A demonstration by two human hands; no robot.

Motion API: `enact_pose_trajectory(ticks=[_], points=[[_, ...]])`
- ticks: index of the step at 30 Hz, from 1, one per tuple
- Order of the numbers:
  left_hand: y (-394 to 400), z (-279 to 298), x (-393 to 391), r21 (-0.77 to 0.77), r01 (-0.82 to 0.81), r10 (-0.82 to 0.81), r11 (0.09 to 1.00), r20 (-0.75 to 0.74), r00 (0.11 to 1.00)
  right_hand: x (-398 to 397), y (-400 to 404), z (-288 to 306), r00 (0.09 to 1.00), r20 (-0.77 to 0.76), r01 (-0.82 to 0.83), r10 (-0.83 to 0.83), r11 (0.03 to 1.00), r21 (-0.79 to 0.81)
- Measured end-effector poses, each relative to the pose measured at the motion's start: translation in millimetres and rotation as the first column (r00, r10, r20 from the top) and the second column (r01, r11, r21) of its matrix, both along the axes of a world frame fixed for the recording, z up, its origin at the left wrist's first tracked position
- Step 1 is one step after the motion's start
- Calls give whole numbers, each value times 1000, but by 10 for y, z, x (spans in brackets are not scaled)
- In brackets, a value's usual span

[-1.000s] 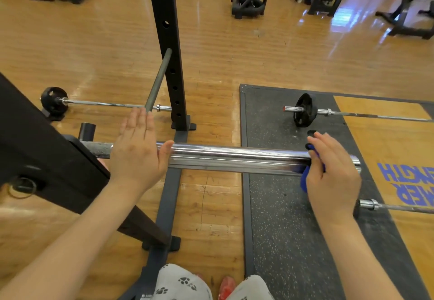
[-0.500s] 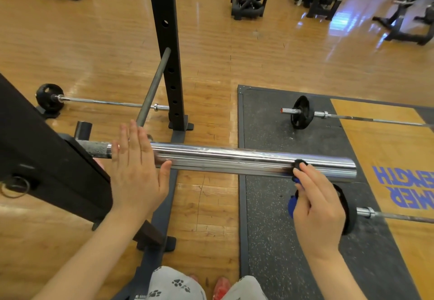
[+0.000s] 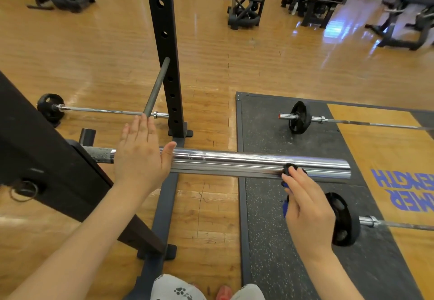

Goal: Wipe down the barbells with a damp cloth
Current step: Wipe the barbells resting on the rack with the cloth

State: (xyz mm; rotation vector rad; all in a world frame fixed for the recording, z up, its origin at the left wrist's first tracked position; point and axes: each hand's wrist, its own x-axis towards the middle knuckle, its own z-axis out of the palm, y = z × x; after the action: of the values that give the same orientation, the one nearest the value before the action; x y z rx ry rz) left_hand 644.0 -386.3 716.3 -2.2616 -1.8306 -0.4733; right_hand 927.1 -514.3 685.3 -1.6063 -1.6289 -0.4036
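Barbell sleeve (image 3: 246, 163), chrome, horiz. across frame centre, resting on black rack (image 3: 164, 64); L hand (image 3: 141, 156) at 9 o'clock of centre, laid flat on sleeve, fingers straight, thumb out along the chrome. R hand (image 3: 305, 208) at 4 o'clock, fingers curled round blue/black cloth (image 3: 287, 170), pressing it on sleeve's near side close to free end. Other barbells w/ black plates on floor: 10 o'clock (image 3: 50, 108), 2 o'clock (image 3: 299, 117), 4 o'clock (image 3: 344, 219), last two on grey mat (image 3: 263, 241).
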Motion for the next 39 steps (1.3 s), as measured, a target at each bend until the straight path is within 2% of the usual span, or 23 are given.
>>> enact_pose_trajectory(ticks=[4,8,11,16,22,25,31,35,39], points=[[-169,21,-12,52,27,-31,998,66,997,41,-3,101,999,-35,22,-21,1000,21],[-399,-94,11,67,27,-29,997,31,999,104,243,209,998,-9,62,-61,997,46],[-359,-168,-1,78,18,-20,997,24,1000,70,406,141,997,21,73,-74,997,19],[-157,-85,-38,101,39,-42,994,30,999,48,231,-42,999,-33,25,-23,998,59],[12,43,-13,-23,21,-21,1000,-16,1000,4,-17,-57,997,-71,-15,15,1000,9],[63,104,-15,-89,38,-37,995,7,999,25,9,55,997,-76,-2,5,999,39],[-403,-58,-42,20,36,-37,999,33,999,47,356,106,997,-3,80,-80,996,25],[-464,-168,-35,-7,-3,3,1000,-35,999,-6,215,-81,999,-29,32,-30,998,56],[-283,-123,-62,14,8,-8,1000,-22,1000,-9,13,-137,998,-67,-11,13,1000,22]])
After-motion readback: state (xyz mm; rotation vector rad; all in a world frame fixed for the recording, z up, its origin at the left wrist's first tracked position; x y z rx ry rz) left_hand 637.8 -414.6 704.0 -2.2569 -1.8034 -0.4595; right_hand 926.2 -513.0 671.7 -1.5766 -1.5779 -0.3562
